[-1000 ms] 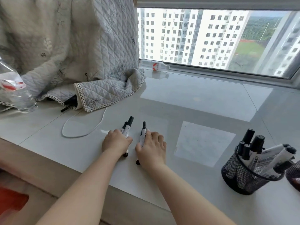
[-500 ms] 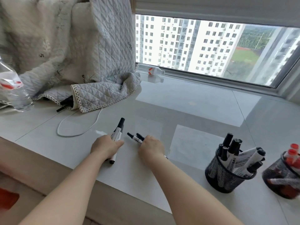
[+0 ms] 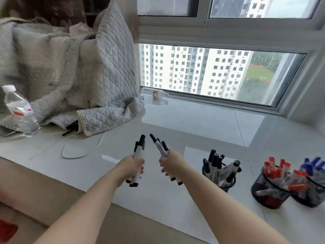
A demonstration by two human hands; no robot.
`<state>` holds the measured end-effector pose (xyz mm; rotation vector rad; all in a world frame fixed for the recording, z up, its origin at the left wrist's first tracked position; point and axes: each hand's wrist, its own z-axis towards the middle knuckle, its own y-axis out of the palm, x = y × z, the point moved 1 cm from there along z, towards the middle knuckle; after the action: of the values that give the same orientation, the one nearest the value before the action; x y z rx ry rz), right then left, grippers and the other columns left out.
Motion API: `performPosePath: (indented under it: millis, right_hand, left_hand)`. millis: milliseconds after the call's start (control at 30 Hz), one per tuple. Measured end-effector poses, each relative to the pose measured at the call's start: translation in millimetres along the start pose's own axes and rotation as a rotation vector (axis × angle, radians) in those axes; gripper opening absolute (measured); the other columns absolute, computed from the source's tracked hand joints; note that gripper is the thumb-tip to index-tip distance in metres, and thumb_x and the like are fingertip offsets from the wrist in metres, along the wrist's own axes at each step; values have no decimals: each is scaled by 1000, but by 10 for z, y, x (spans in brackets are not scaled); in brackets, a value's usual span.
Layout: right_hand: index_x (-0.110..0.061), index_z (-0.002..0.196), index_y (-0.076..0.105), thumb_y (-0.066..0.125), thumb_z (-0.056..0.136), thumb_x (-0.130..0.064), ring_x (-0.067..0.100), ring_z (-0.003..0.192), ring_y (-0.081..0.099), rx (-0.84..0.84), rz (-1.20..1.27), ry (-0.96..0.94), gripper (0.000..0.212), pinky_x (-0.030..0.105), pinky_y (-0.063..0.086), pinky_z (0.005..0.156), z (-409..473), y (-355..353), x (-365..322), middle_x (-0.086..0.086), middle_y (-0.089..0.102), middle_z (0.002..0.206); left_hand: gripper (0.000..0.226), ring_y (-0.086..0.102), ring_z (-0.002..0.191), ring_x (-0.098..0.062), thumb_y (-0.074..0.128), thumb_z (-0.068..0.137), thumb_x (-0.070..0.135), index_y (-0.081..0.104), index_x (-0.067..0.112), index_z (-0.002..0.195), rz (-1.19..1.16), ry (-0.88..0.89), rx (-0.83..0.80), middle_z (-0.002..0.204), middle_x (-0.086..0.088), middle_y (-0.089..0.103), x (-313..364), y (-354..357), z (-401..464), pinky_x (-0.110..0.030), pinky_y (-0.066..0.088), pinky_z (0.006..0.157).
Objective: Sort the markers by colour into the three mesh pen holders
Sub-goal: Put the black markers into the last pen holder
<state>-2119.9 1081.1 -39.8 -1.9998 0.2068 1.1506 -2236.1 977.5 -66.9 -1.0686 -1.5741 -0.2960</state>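
Note:
My left hand (image 3: 131, 167) grips a small bundle of black-capped markers (image 3: 139, 149), caps pointing up and away. My right hand (image 3: 171, 162) holds another bunch of black-capped markers (image 3: 159, 145), caps tilted up to the left. Both hands hover above the white sill, a short gap between them. To the right stand three black mesh holders: one with black markers (image 3: 219, 175), one with red markers (image 3: 269, 189), and one with blue markers (image 3: 314, 189) at the frame's right edge.
A quilted grey blanket (image 3: 70, 71) is heaped at the left, a white cable (image 3: 77, 154) looping out from under it. A water bottle (image 3: 19, 111) stands far left; another bottle (image 3: 154, 94) lies by the window. The sill's front edge (image 3: 52, 175) runs below my arms.
Both hands have lifted off the sill, each with black markers gathered in its fist. The view has tilted up and right, and the red and blue holders now show.

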Motion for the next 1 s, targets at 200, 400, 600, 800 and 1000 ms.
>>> performPosePath:
  millis: [200,400,600,800,1000]
  right_hand:
    - [-13,88,45,53,86,-16,19,60,51,174,128,-94,9,31,46,55,-343,-781,101,5,51,77]
    - [-16,70,45,65,82,-16,10,37,42,362,480,-194,23,22,34,38,-640,-1594,254,0,46,55]
    - [-15,67,46,62,86,-25,10,39,47,587,673,-291,27,26,42,48,-722,-1739,503,-1,49,50]
    - [-6,73,54,58,88,-24,10,62,50,670,834,-249,24,27,38,62,-538,-1526,678,-3,52,63]
    - [-3,74,58,57,87,-23,6,58,52,638,794,-231,24,18,40,52,-441,-1344,848,-3,54,65]
  left_hand:
    - [2,52,59,-15,50,85,13,49,12,86,-69,158,-99,70,-3,52,502,579,-200,-26,50,56]
    - [23,49,47,-12,65,82,28,47,18,73,-69,318,52,61,-1,52,791,1092,-292,-23,42,46]
    - [28,49,45,-11,64,83,33,46,16,70,-272,446,137,55,1,51,1036,1492,-440,-28,45,50]
    - [24,47,39,-4,61,86,30,48,14,72,-437,477,314,50,4,52,1027,1802,-553,-15,39,39]
    - [22,53,42,-4,57,88,30,51,9,83,-446,441,512,57,2,58,924,1887,-566,-19,40,44]
